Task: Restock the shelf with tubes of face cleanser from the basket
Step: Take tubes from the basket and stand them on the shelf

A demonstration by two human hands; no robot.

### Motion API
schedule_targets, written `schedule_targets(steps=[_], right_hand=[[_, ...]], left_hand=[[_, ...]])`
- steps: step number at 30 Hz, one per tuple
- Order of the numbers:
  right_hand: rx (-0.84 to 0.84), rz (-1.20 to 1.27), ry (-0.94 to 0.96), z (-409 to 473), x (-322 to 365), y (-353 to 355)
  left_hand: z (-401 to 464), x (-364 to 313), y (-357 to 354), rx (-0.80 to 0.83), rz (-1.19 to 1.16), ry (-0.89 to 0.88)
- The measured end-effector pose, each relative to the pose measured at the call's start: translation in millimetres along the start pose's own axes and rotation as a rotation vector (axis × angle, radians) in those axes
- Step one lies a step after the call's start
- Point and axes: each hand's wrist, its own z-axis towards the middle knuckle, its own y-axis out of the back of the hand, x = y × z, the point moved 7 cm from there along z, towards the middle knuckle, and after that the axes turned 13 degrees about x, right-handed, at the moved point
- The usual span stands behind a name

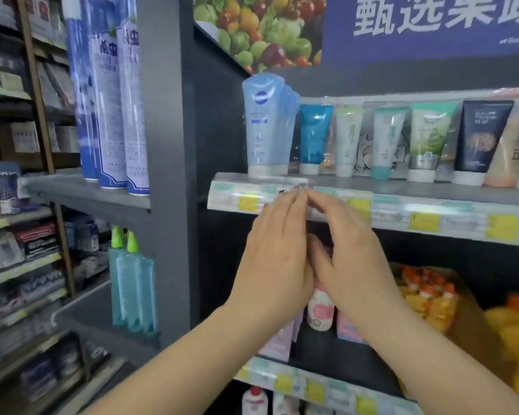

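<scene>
A row of light blue face cleanser tubes [265, 124] stands cap-down at the left end of the upper shelf [402, 190], one behind another. My left hand [274, 253] and my right hand [351, 250] are raised side by side just below that shelf's front edge. Their straight fingertips meet at the price rail [282, 199]. Neither hand holds anything. The basket is out of view.
Other cleanser tubes [315, 139] in teal, white, green and black line the shelf to the right. Tall blue spray cans [111, 94] stand on the left unit. Pink bottles [321, 313] and orange packs [426, 295] fill the lower shelf behind my hands.
</scene>
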Motion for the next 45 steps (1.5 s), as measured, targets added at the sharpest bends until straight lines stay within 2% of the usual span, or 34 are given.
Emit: schedule_targets(steps=[6,11,16,23,29,37,45], right_hand=[[0.097,0.036,-0.027,-94.2,-33.1,-14.9],[0.223,0.044,-0.168,-176.8,-69.0,-32.1],[0.408,0.148,-0.345,-266.2,-98.3,-62.5],[0.648,0.112,-0.431,-401.5,-124.3,-113.8],[0.941,0.074,-0.551,-502.6,-142.2,-154.9],[1.214,-0.015,-0.517,-572.7,-151.2,-183.2],[1.286,0.001,-0.676,-601.6,-167.9,-190.6]], left_hand=[[-66.7,-33.0,-65.0,0.125,-0.049,0.061],[-118.6,-61.1,-118.8,0.280,-0.107,0.106],[-186.7,-86.9,-173.1,0.462,-0.165,0.170],[-304.2,-113.0,-243.6,0.742,-0.217,0.381],[-401.1,-125.4,-308.5,1.054,-0.266,0.562],[-492.3,-126.6,-372.4,1.441,-0.208,0.688],[-573.3,-138.3,-426.7,1.833,-0.269,0.868]])
